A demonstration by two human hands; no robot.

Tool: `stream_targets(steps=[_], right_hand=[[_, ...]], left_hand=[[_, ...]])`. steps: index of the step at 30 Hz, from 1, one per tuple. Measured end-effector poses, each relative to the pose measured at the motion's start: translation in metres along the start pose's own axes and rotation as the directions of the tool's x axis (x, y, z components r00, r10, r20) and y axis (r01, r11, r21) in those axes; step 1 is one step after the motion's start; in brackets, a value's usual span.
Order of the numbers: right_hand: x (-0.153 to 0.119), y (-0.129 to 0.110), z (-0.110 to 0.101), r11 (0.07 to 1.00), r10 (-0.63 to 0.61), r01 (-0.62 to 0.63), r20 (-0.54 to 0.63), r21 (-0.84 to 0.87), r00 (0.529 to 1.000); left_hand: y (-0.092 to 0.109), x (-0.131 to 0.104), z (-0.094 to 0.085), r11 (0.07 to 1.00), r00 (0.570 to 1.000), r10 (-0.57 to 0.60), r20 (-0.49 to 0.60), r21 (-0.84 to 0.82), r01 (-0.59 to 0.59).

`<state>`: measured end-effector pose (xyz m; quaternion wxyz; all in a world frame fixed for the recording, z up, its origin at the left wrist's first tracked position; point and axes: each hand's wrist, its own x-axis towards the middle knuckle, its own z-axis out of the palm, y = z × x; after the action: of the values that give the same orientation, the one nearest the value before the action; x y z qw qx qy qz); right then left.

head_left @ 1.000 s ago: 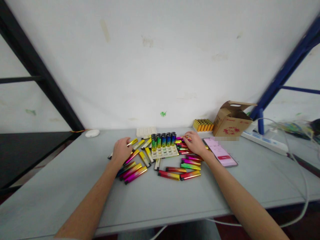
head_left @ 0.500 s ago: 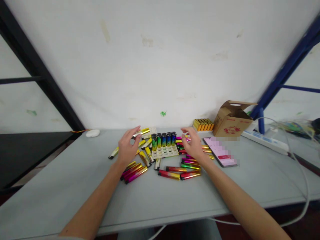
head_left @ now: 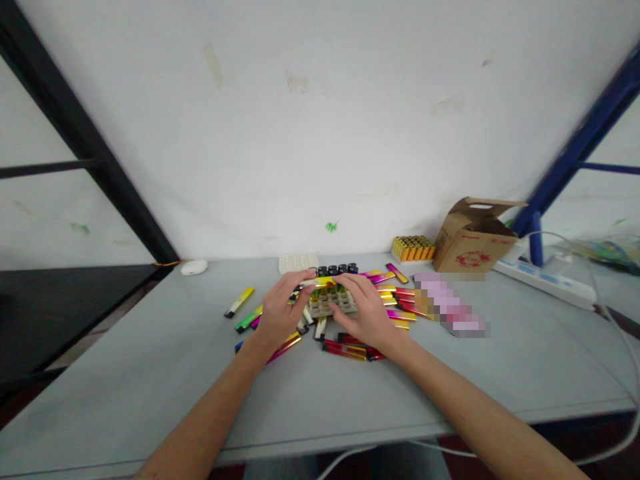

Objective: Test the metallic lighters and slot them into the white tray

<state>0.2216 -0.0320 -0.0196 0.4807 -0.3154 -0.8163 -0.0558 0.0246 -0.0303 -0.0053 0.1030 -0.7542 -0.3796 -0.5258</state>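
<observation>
My left hand point(head_left: 281, 308) pinches a yellow-and-white lighter point(head_left: 324, 282) level above a pale slotted tray point(head_left: 320, 311). My right hand point(head_left: 369, 313) has its fingertips at the lighter's yellow end, while its thumb is apart, lower over the tray. Several upright lighters point(head_left: 341, 270) with black tops fill the tray's back part; empty slots show in front. Loose shiny lighters lie on both sides, among them a yellow one point(head_left: 240, 302) at the left and a red-gold one point(head_left: 345, 351) in front. My hands hide part of the tray and some lighters.
Behind the tray lies another pale slotted tray point(head_left: 299, 263). A block of orange lighters point(head_left: 414, 249) and an open cardboard box point(head_left: 473, 250) stand at the back right. A blurred-out phone point(head_left: 467, 323), a power strip point(head_left: 545, 283) and a white case point(head_left: 194, 267) also lie on the table.
Both hands have moved inward over the tray. My left hand has carried the yellow-and-white lighter to the right, and my right hand has come up to its end. The view has shifted slightly.
</observation>
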Motion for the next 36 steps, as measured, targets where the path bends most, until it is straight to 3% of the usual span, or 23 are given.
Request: stream_targets(steps=[3, 8, 12, 15, 18, 22, 27, 29, 33, 36], right_hand=[[0.001, 0.004, -0.002, 0.999, -0.013, 0.012, -0.015, -0.037, 1.0], [0.004, 0.004, -0.007, 0.997, -0.075, 0.075, 0.036, -0.008, 0.997], [0.004, -0.002, -0.006, 0.997, -0.077, 0.081, 0.167, -0.019, 0.983], [0.003, -0.003, -0.005, 0.997, -0.081, 0.08, 0.256, 0.014, 0.963], [0.002, -0.002, -0.004, 0.991, -0.02, -0.016, 0.274, 0.131, 0.962], [0.003, -0.003, -0.005, 0.936, 0.195, -0.246, 0.214, 0.25, 0.957], [0.007, 0.006, -0.014, 0.875, 0.281, -0.344, 0.222, 0.341, 0.934], [0.008, 0.013, -0.018, 0.803, 0.358, -0.41, 0.199, 0.433, 0.912], [0.012, 0.024, -0.021, 0.583, 0.541, -0.53, 0.193, 0.616, 0.819], [0.018, 0.027, -0.022, 0.31, 0.625, -0.545, 0.265, 0.779, 0.734]], left_hand=[[0.005, -0.006, 0.006, 0.993, 0.992, 0.117, -0.049, 0.033, -0.115], [0.012, -0.013, 0.013, 0.98, 0.973, 0.192, -0.125, 0.074, -0.183], [0.014, -0.013, 0.015, 0.98, 0.973, 0.196, -0.122, 0.06, -0.19], [0.014, -0.01, 0.014, 0.991, 0.987, 0.132, -0.089, 0.045, -0.128], [0.013, -0.008, 0.011, 0.995, 0.993, 0.085, -0.08, 0.049, -0.081], [0.011, -0.006, 0.009, 0.996, 0.997, 0.077, -0.022, 0.035, -0.077], [0.01, -0.006, 0.012, 0.997, 0.996, 0.069, -0.051, 0.03, -0.067], [0.008, -0.005, 0.012, 0.998, 0.995, 0.046, -0.084, 0.056, -0.042], [-0.001, -0.004, 0.01, 0.991, 0.996, -0.062, -0.062, 0.114, 0.069], [-0.01, -0.005, 0.011, 0.979, 0.988, -0.156, 0.007, 0.135, 0.154]])
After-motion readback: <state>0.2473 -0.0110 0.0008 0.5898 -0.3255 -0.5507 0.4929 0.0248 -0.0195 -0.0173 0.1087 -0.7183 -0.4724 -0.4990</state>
